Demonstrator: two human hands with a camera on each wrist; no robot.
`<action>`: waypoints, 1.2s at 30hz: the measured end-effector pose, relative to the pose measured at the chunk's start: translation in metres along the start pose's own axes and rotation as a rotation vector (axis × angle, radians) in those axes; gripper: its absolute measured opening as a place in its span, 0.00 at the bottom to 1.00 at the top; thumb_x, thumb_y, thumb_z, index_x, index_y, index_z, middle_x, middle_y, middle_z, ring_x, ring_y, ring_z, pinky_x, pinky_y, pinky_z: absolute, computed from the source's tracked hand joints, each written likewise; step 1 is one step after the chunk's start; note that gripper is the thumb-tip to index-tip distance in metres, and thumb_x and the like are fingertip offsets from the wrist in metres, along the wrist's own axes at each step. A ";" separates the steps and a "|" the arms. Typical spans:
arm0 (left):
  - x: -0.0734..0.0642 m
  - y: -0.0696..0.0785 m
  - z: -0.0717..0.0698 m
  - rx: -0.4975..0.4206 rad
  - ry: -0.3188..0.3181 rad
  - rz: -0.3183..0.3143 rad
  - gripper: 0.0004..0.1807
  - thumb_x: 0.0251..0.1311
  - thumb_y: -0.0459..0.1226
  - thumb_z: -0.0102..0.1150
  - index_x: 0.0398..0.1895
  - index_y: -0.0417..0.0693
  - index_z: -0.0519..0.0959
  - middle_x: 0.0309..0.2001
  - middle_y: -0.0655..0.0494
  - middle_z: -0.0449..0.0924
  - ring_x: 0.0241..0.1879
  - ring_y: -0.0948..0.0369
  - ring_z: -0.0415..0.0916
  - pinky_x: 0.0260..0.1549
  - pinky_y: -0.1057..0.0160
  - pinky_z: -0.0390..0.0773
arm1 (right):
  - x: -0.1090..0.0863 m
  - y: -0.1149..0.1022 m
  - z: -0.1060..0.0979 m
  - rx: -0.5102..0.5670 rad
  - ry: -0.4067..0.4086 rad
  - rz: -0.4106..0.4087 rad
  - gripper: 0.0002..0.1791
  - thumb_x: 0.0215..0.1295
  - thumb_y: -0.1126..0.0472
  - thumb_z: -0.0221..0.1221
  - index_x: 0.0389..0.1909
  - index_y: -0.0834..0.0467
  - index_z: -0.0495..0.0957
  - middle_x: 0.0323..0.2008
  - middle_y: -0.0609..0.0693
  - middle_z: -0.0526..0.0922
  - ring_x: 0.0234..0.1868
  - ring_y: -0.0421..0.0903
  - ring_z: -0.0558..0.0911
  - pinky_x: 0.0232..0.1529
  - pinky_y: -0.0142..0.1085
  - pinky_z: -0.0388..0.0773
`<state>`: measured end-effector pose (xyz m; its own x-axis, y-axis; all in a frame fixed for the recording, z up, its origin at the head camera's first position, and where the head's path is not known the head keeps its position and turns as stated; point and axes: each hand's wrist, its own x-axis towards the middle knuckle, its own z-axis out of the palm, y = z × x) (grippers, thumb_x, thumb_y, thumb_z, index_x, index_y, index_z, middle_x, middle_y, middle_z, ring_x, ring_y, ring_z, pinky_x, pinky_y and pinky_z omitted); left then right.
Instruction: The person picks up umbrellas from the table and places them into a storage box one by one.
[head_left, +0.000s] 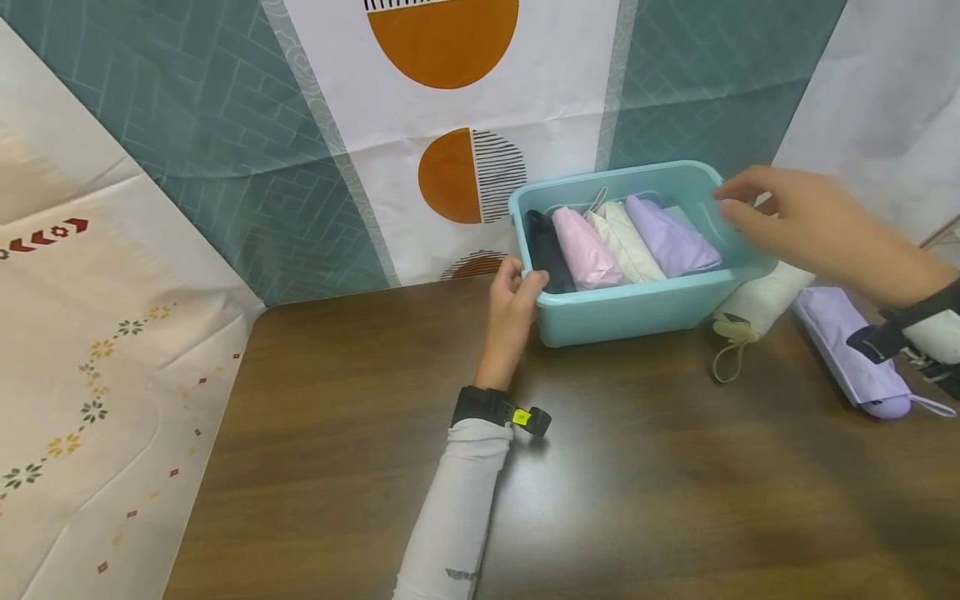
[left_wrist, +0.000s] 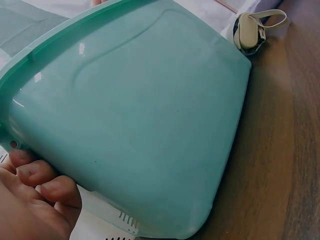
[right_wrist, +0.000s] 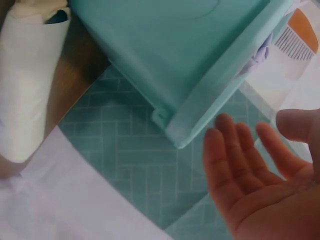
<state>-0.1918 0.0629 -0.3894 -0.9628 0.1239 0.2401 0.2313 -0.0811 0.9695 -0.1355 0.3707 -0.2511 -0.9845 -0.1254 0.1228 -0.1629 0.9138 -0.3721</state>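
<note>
A light-teal plastic bin point(head_left: 615, 310) stands toward the back of the table. Inside it, folded umbrellas in sleeves lie side by side: a dark one point(head_left: 547, 254), a pink one point(head_left: 587, 250), a cream one point(head_left: 628, 242) and a lilac one point(head_left: 671, 236). My left hand point(head_left: 513, 304) grips the bin's left end, thumb at the rim and fingers curled beneath it. At the opposite end, my right hand point(head_left: 795, 208) has its fingertips right at the rim. In the right wrist view, that hand's fingers point(right_wrist: 232, 160) are spread and only slightly bent, holding nothing.
Right of the bin, a cream folded umbrella point(head_left: 761, 304) lies close against it on the wooden table point(head_left: 360, 433). A lilac folded umbrella point(head_left: 851, 350) with a wrist loop lies farther right. Patterned cloth point(head_left: 300, 167) hangs behind the bin, and another cloth point(head_left: 97, 350) borders the left side.
</note>
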 end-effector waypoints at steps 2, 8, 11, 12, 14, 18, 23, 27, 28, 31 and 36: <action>0.000 -0.001 -0.001 0.004 -0.005 -0.001 0.11 0.59 0.45 0.51 0.37 0.49 0.66 0.24 0.51 0.63 0.23 0.53 0.63 0.21 0.64 0.64 | -0.008 0.003 0.000 0.001 0.037 -0.004 0.23 0.73 0.48 0.48 0.62 0.53 0.72 0.55 0.58 0.75 0.48 0.54 0.75 0.39 0.41 0.67; 0.001 -0.002 -0.002 0.001 -0.005 -0.003 0.12 0.59 0.46 0.52 0.38 0.49 0.67 0.25 0.50 0.64 0.23 0.55 0.64 0.21 0.64 0.65 | -0.029 0.015 0.007 0.056 0.097 0.036 0.20 0.71 0.48 0.52 0.60 0.50 0.74 0.56 0.54 0.76 0.46 0.48 0.78 0.39 0.33 0.65; 0.001 -0.002 -0.002 0.003 0.001 -0.006 0.12 0.58 0.46 0.51 0.38 0.49 0.66 0.25 0.50 0.63 0.23 0.55 0.63 0.21 0.64 0.64 | -0.038 0.019 0.010 0.092 0.124 0.060 0.18 0.71 0.48 0.53 0.57 0.46 0.76 0.54 0.50 0.76 0.45 0.36 0.76 0.41 0.31 0.64; 0.001 -0.002 -0.003 0.004 0.002 -0.008 0.12 0.58 0.46 0.51 0.38 0.49 0.66 0.25 0.50 0.63 0.23 0.55 0.63 0.21 0.64 0.65 | -0.041 0.020 0.012 0.094 0.135 0.056 0.17 0.71 0.49 0.54 0.56 0.46 0.77 0.54 0.50 0.77 0.44 0.32 0.74 0.42 0.30 0.63; 0.000 -0.002 -0.003 0.009 0.002 -0.011 0.12 0.58 0.46 0.51 0.37 0.49 0.66 0.25 0.50 0.63 0.24 0.55 0.63 0.21 0.64 0.65 | -0.045 0.023 0.014 0.081 0.158 0.043 0.15 0.70 0.49 0.54 0.54 0.46 0.78 0.52 0.48 0.77 0.41 0.24 0.69 0.40 0.25 0.60; 0.000 -0.002 -0.002 0.014 -0.003 -0.017 0.12 0.59 0.46 0.51 0.38 0.50 0.67 0.26 0.50 0.64 0.25 0.52 0.64 0.22 0.65 0.66 | -0.052 0.030 0.017 0.065 0.193 0.033 0.14 0.70 0.51 0.55 0.52 0.49 0.80 0.51 0.48 0.77 0.42 0.22 0.67 0.41 0.22 0.58; 0.000 -0.001 -0.001 0.007 -0.001 -0.013 0.12 0.59 0.46 0.51 0.38 0.50 0.67 0.25 0.50 0.64 0.25 0.51 0.63 0.22 0.64 0.65 | -0.059 0.039 0.020 0.100 0.193 0.087 0.16 0.70 0.50 0.55 0.54 0.50 0.79 0.52 0.50 0.77 0.44 0.23 0.66 0.44 0.22 0.56; 0.000 -0.002 0.000 0.004 0.002 -0.014 0.11 0.59 0.46 0.51 0.38 0.50 0.67 0.25 0.50 0.63 0.25 0.50 0.63 0.21 0.65 0.65 | -0.067 0.044 0.027 0.189 0.215 0.151 0.15 0.69 0.51 0.57 0.52 0.51 0.79 0.49 0.44 0.77 0.44 0.26 0.69 0.43 0.23 0.59; 0.000 -0.002 0.000 0.005 0.003 -0.014 0.11 0.59 0.45 0.51 0.37 0.50 0.66 0.25 0.50 0.63 0.25 0.50 0.63 0.21 0.65 0.65 | -0.069 0.046 0.029 0.215 0.227 0.161 0.15 0.69 0.52 0.57 0.52 0.51 0.80 0.48 0.42 0.77 0.44 0.27 0.70 0.41 0.22 0.60; 0.000 -0.003 0.001 0.007 0.006 -0.009 0.11 0.59 0.45 0.51 0.37 0.50 0.66 0.25 0.50 0.63 0.24 0.52 0.63 0.21 0.65 0.64 | -0.074 0.054 0.034 0.282 0.256 0.194 0.15 0.69 0.53 0.57 0.53 0.52 0.79 0.46 0.38 0.77 0.45 0.28 0.72 0.41 0.21 0.61; 0.001 -0.003 0.002 0.005 0.007 -0.007 0.11 0.59 0.45 0.51 0.37 0.49 0.66 0.25 0.50 0.63 0.25 0.47 0.63 0.21 0.65 0.64 | -0.084 0.071 0.041 0.269 0.272 0.245 0.17 0.68 0.51 0.57 0.53 0.53 0.79 0.40 0.32 0.76 0.40 0.24 0.72 0.36 0.19 0.62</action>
<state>-0.1931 0.0649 -0.3923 -0.9654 0.1175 0.2327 0.2250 -0.0752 0.9714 -0.0672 0.4301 -0.3257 -0.9490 0.2209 0.2250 0.0261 0.7662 -0.6421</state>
